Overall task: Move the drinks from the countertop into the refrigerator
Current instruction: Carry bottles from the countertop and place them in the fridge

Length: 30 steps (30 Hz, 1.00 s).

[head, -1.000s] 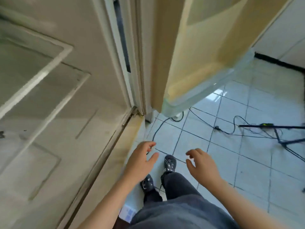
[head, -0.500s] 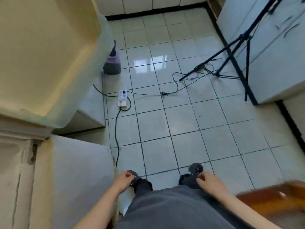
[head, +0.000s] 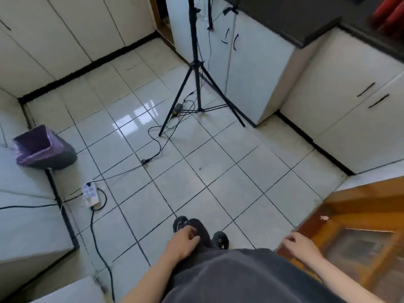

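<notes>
You're between trips: both hands carry nothing. Your left hand (head: pixel 182 241) hangs loosely curled over your thigh, fingers half bent, no object in it. Your right hand (head: pixel 300 244) is spread and relaxed, next to the wooden table (head: pixel 358 217) at lower right; whether it touches the edge, can't tell.

No refrigerator in view. The dark countertop (head: pixel 290 20) runs along the upper right above white cabinets (head: pixel 341 101). A blurred red shape (head: pixel 389 16) sits at its far top-right corner, possibly drink bottles, too smeared to confirm. No other drinks visible.

Step in hand, by my read: heading toward the countertop to fetch a drink, grasp not yet begun.

Next move calls for crossing the tiled floor (head: pixel 196 171) to the counter. Watch the tripod (head: pixel 197 88), whose legs spread between you and the cabinets, and its cable (head: pixel 155 149) trailing toward the power strip (head: pixel 90 193): trip risk. The purple-lined bin (head: pixel 41 147) is well off to the left, no concern.
</notes>
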Each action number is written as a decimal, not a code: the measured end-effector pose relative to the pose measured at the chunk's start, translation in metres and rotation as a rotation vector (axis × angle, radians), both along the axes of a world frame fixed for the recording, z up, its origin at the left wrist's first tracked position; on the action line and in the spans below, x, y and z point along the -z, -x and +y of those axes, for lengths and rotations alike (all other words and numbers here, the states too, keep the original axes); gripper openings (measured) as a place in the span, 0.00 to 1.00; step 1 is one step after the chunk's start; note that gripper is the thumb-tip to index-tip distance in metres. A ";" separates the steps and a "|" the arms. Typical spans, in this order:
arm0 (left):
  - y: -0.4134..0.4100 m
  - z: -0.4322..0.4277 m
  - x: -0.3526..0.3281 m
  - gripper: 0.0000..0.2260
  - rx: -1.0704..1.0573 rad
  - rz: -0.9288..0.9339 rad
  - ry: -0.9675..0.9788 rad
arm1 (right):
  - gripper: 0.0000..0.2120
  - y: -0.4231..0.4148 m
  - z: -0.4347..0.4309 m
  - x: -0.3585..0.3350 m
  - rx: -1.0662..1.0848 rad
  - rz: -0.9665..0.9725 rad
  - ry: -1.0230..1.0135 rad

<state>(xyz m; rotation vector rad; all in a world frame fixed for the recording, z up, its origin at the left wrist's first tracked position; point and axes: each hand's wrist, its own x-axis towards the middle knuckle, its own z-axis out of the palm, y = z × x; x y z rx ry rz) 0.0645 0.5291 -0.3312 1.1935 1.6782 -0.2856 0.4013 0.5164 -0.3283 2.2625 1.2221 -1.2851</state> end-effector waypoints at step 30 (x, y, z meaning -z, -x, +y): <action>-0.494 0.523 0.022 0.17 0.847 -0.003 -0.057 | 0.09 -0.288 0.188 0.004 1.026 0.060 -0.055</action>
